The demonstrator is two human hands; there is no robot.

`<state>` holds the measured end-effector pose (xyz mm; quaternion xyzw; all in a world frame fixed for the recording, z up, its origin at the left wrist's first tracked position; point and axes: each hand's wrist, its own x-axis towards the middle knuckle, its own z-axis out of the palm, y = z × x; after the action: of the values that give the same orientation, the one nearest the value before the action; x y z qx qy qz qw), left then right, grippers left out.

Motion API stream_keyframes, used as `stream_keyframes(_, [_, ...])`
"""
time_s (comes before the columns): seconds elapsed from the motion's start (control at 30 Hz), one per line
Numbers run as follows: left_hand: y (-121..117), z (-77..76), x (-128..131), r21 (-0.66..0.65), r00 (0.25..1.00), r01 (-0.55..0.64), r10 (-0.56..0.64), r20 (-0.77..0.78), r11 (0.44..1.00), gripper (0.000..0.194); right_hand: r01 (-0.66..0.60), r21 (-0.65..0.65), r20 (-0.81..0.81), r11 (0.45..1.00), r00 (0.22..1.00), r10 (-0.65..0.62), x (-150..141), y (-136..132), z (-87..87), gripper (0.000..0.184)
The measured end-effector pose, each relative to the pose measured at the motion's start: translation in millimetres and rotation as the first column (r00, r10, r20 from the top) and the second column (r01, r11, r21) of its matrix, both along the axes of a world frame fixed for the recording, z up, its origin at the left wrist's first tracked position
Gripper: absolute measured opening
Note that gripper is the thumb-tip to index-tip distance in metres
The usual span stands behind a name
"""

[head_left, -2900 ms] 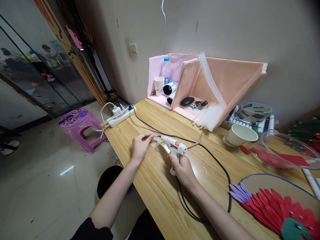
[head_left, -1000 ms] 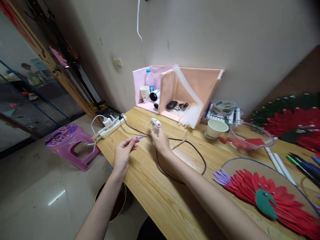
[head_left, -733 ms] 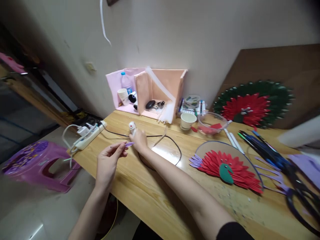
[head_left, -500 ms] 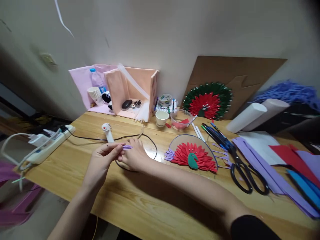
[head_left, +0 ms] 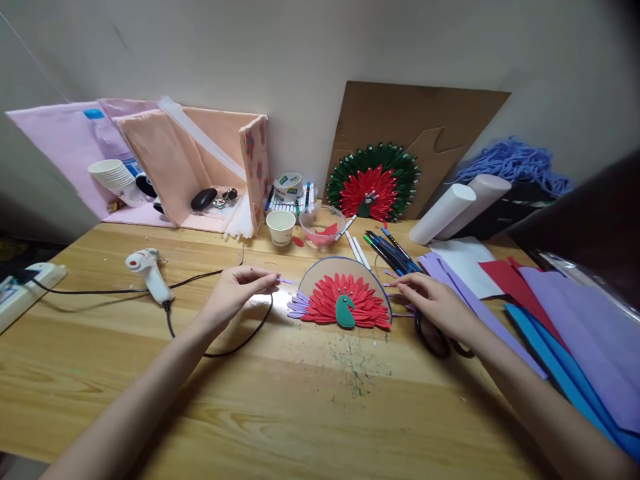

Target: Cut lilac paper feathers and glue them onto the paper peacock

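A green peacock body with red petals (head_left: 345, 312) lies on a round-topped cardboard backing (head_left: 320, 272), with purple petals (head_left: 299, 307) along its left side. Left of it, my left hand (head_left: 245, 285) pinches a slim purple petal (head_left: 286, 281) between thumb and fingertips, above the table. My right hand (head_left: 433, 297) is at the backing's right edge, its thumb and forefinger closed on the end of another purple petal (head_left: 389, 285). More loose purple petals lie around those fingertips. Black-handled scissors (head_left: 431, 339) lie partly hidden under my right hand.
A white glue gun (head_left: 154, 279) with a black cord lies at left, near a power strip (head_left: 43, 283). Behind stand a paper cup (head_left: 281, 229), a clear bowl (head_left: 323, 230) and a green-and-red peacock piece (head_left: 373, 183). Purple sheets (head_left: 580, 320) lie at right.
The view has turned right. My right hand has gone from beside the glue gun to the petals right of the peacock. My left hand, still pinching its petal, is nearer the peacock.
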<state>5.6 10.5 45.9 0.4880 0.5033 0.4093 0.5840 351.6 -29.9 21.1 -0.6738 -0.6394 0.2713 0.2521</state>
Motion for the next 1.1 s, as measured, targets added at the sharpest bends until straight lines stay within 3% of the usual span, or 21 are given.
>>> stream_keyframes(0.07, [5,-7.0,2,-0.009,1.000,-0.004,0.003,-0.022,1.000,0.022,-0.010,-0.006,-0.057,1.000,0.998,0.010,-2,4,-4.1,0.028])
stream_keyframes(0.17, [10,-17.1,1,-0.026,0.998,-0.037,0.036,-0.043,0.999,0.024,-0.210,0.033,-0.049,0.977,0.976,0.211,-30,16,-3.2,0.024])
stream_keyframes(0.3, [11,-27.0,-6,0.004,0.993,-0.082,0.082,-0.086,0.997,0.024,-0.505,0.110,0.096,0.856,0.863,0.496,-87,36,-3.7,0.019])
stream_keyframes(0.47, [10,-34.1,-14,-0.002,0.990,-0.101,0.100,-0.101,0.995,0.025,-0.585,0.080,0.138,0.807,0.809,0.572,-128,58,-15.1,0.015])
stream_keyframes(0.57, [10,-36.9,-18,-0.019,0.991,-0.078,0.076,-0.110,0.997,0.026,-0.642,0.016,0.126,0.767,0.762,0.635,-135,71,-14.4,0.014])
stream_keyframes(0.77, [10,-35.8,-20,-0.002,0.990,-0.078,0.077,-0.114,0.997,0.025,-0.813,-0.185,0.006,0.552,0.561,0.828,-139,98,0.8,0.011])
stream_keyframes(0.93, [11,-33.8,-21,0.025,0.992,-0.064,0.066,-0.106,0.998,0.024,-0.833,-0.270,-0.187,0.483,0.537,0.822,-141,110,-0.9,0.010])
stream_keyframes(1.1, [11,-33.4,-22,0.034,0.992,-0.056,0.059,-0.111,0.998,0.025,-0.837,-0.297,-0.288,0.460,0.537,0.793,-139,111,-3.1,0.009])
